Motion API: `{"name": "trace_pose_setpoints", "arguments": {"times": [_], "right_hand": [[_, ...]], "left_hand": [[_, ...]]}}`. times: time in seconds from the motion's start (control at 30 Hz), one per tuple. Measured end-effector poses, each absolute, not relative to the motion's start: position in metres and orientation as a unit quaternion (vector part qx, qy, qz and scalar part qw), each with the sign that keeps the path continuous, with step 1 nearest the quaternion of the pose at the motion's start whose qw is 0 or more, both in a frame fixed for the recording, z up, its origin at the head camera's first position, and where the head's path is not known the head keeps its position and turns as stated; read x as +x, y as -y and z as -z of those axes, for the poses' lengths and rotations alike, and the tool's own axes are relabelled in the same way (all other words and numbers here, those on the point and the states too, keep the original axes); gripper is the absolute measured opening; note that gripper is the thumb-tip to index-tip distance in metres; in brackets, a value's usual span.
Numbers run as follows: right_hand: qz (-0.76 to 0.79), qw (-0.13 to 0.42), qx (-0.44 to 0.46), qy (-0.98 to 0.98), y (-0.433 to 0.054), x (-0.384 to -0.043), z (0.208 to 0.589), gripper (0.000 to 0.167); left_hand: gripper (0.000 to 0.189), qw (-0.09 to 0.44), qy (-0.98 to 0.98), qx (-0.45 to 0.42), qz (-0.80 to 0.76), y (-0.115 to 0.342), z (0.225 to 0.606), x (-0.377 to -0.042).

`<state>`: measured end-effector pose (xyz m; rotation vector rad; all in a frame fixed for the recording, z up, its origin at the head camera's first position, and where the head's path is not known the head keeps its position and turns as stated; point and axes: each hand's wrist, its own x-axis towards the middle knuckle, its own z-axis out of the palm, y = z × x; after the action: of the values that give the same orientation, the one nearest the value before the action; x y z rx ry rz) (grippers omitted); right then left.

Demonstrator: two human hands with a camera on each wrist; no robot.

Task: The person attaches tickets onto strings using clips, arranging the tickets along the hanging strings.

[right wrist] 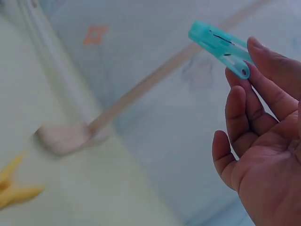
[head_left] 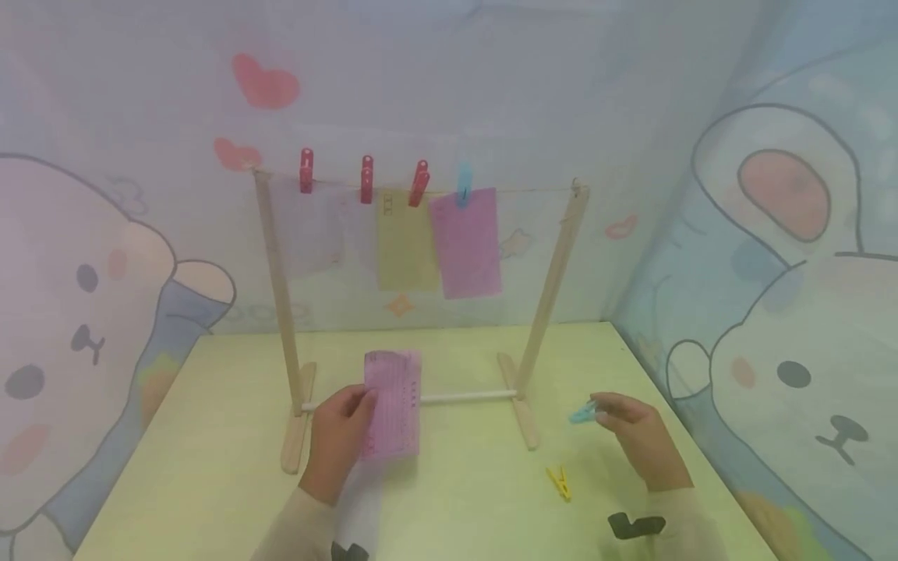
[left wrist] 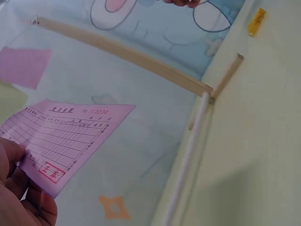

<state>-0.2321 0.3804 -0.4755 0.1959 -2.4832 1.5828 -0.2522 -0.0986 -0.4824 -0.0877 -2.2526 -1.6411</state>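
My left hand [head_left: 339, 436] pinches a pink printed form slip [head_left: 394, 409] by its left edge, thumb in front. The left wrist view shows ruled lines and a red stamp on the slip [left wrist: 70, 136]. To the right, my right hand [head_left: 641, 436] holds a teal clothespin [head_left: 582, 413] over the table. Seen from the right wrist, thumb and fingers pinch the handle end of the clothespin [right wrist: 218, 44], its nose pointing away. A yellow clothespin [head_left: 560, 483] lies on the table below and left of the right hand.
A wooden drying rack with a left post [head_left: 279, 296], right post [head_left: 554, 288] and white bottom rod [head_left: 470, 396] stands on the table. Its string carries 3 red clips [head_left: 367, 179], a blue clothespin [head_left: 464, 185], a pale slip [head_left: 309, 226], a yellow slip [head_left: 407, 241] and a pink-purple slip [head_left: 468, 249].
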Motion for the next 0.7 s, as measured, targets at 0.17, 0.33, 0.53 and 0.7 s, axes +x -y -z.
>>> {"name": "trace_pose_setpoints", "arguments": {"times": [0.17, 0.33, 0.53, 0.7], "right_hand": [[-0.577, 0.141, 0.176, 0.785, -0.357, -0.240, 0.378, 0.037], [-0.575, 0.189, 0.241, 0.759, -0.326, -0.243, 0.278, 0.034], [-0.604, 0.235, 0.295, 0.702, -0.289, -0.261, 0.198, 0.028], [-0.593, 0.248, 0.252, 0.723, -0.266, -0.282, 0.159, 0.027]], "left_hand": [[0.020, 0.244, 0.778, -0.111, 0.569, 0.069, 0.421, -0.266], [0.018, 0.285, 0.739, -0.170, 0.586, 0.037, 0.361, -0.277], [0.020, 0.270, 0.721, -0.180, 0.612, 0.001, 0.307, -0.293], [0.020, 0.242, 0.724, -0.159, 0.626, -0.022, 0.277, -0.307]]}}
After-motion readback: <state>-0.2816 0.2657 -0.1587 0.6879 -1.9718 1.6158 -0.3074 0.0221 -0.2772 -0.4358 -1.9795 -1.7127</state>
